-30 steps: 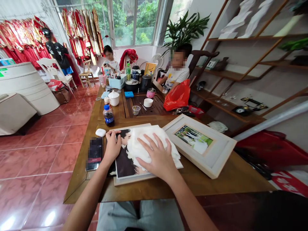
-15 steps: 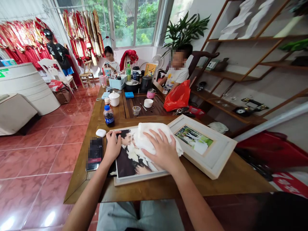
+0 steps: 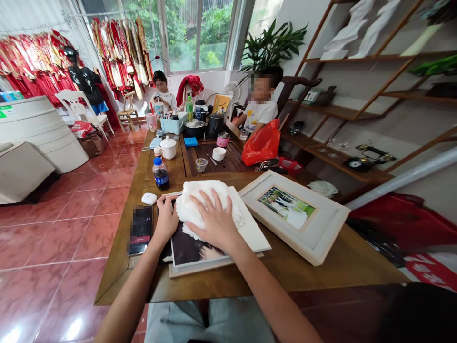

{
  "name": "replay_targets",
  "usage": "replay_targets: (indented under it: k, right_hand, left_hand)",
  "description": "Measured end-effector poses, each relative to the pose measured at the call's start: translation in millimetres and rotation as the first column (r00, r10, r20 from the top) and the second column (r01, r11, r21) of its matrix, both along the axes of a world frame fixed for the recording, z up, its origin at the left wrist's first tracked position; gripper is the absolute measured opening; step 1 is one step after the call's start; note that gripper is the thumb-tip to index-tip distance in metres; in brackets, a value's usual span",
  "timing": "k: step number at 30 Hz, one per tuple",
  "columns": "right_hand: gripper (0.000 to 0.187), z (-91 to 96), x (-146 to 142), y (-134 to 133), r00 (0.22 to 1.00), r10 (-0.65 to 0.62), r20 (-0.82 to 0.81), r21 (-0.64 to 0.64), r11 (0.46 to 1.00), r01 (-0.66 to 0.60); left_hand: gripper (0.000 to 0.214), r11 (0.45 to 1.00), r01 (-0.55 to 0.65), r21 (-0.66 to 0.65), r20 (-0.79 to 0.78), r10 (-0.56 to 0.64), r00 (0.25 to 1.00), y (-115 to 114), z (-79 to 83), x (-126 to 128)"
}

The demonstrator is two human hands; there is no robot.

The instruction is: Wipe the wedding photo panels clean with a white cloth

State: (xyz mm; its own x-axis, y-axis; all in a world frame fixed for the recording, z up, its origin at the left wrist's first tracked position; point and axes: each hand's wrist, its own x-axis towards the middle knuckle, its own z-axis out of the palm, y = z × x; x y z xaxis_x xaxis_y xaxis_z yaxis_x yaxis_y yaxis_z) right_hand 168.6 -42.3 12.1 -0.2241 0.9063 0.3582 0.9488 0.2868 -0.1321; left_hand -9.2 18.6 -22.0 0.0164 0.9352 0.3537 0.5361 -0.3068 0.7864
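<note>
1. My right hand [image 3: 214, 221] lies flat with its fingers spread apart, pressing on a bunched white cloth [image 3: 184, 205].
2. The cloth rests on the upper left part of a large photo panel [image 3: 185, 250], which lies on the table just in front of me. Dark clothing and part of a hand show in the print below the cloth; the panel's right side looks pale.
3. My left hand [image 3: 167, 219] is at the panel's upper left edge, fingers bent; I cannot tell whether they clamp it.
4. A light wooden edge [image 3: 178, 273] juts out beneath the panel, on my side.
5. To the right, a deep pale frame [image 3: 316, 240] lies tilted, holding a small outdoor photo [image 3: 285, 206].
6. Left of my left hand lie a phone [image 3: 141, 233] and a white case [image 3: 149, 198]; a blue-capped bottle [image 3: 160, 177] stands beyond them.
7. Farther along the brown table [image 3: 353, 267], a red plastic bag [image 3: 262, 145] sits near a seated person [image 3: 260, 112].
</note>
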Motion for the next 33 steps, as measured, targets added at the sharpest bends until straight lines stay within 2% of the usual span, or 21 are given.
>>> replay_targets:
  k: [3, 8, 11, 14, 21, 24, 29, 33]
  right_hand:
    - [0.068, 0.9, 8.9, -0.8, 1.000, -0.012, -0.006, -0.012, 1.000, 0.012]
    - [0.066, 1.7, 35.6, 0.9, 0.989, -0.147, 0.019, -0.050, 0.988, 0.148]
    - [0.066, 1.9, 41.7, 2.5, 0.980, -0.196, 0.029, -0.065, 0.978, 0.197]
    - [0.068, -0.2, 35.3, 0.4, 0.984, -0.175, 0.017, -0.057, 0.983, 0.176]
    - [0.068, -4.7, 18.8, -12.5, 1.000, -0.013, 0.013, -0.002, 1.000, 0.013]
    - [0.066, -2.8, 26.0, -9.3, 0.999, -0.038, 0.011, -0.033, 0.999, 0.038]
    - [0.064, -1.2, 37.1, -0.7, 0.989, -0.148, -0.001, -0.040, 0.988, 0.148]
    - [0.063, -1.9, 29.2, -6.1, 0.994, -0.103, -0.021, -0.027, 0.994, 0.103]
  left_hand:
    - [0.022, 1.000, -0.011, 0.019, 0.000, 0.011, 1.000, 0.0, 0.1, 0.6]
    - [0.020, 0.999, -0.018, 0.029, -0.023, 0.019, 1.000, 0.2, 2.1, 1.1]
    - [0.020, 0.999, -0.016, 0.031, -0.031, 0.017, 0.999, 0.2, 2.4, 1.1]
    - [0.020, 0.999, -0.019, 0.035, -0.025, 0.020, 0.999, 0.3, 1.5, 1.5]
    - [0.021, 1.000, -0.006, 0.002, 0.055, 0.006, 0.998, 0.9, -1.9, 1.5]
    - [0.020, 1.000, -0.011, 0.018, 0.029, 0.011, 1.000, 0.9, -0.7, 1.6]
    - [0.019, 0.999, -0.031, 0.043, -0.004, 0.031, 1.000, -0.2, 1.3, 2.8]
    - [0.020, 0.999, -0.019, 0.046, 0.012, 0.019, 1.000, -0.6, -0.1, 3.2]
